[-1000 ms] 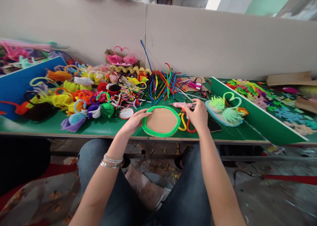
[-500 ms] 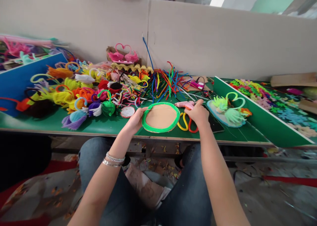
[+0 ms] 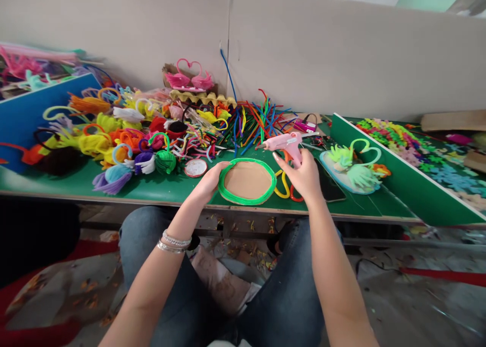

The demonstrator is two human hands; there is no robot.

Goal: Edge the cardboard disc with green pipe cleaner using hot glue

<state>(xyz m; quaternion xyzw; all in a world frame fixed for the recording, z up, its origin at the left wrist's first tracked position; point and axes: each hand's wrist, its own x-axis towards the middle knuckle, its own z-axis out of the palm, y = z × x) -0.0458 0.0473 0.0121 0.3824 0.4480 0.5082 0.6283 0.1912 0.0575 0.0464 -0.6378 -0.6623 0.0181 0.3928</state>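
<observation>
Green tabletop (image 3: 159,187) backs an oval (image 3: 248,181) between the hands (image 3: 210,182) (image 3: 307,179) — left gripping it, right a glue gun (image 3: 286,143).

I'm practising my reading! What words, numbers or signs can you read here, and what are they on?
No words, numbers or signs can be read.
Pink glue gun: pale label, any print too small and blurred.
Purple thing behind it: any marks too small to read.
</observation>
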